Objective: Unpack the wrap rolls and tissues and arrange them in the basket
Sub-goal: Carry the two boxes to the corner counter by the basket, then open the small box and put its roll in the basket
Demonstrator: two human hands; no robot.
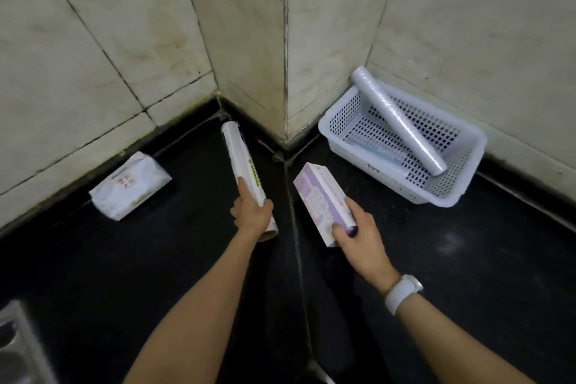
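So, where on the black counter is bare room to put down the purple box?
Bare counter lies in front of the basket, right of the right hand. More lies between the tissue pack and the left hand. The basket is crowded by a slanting roll.

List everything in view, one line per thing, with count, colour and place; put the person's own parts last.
basket: one, white, perforated, on the counter against the right wall.
clear wrap roll: one, translucent, lying slantwise in the basket, its upper end over the rim.
blue-edged item: one, on the basket floor, too blurred to identify.
tissue pack: one, white, on the counter by the left wall.
printed wrap roll: one, white with green print, held in the left hand.
box: one, lilac and white, held in the right hand.
counter: one, black.
wall tiles: beige, forming a corner.
metal object: one, grey, bottom-left edge.
watch: one, white, right wrist.
left hand: grips the roll.
right hand: grips the box.
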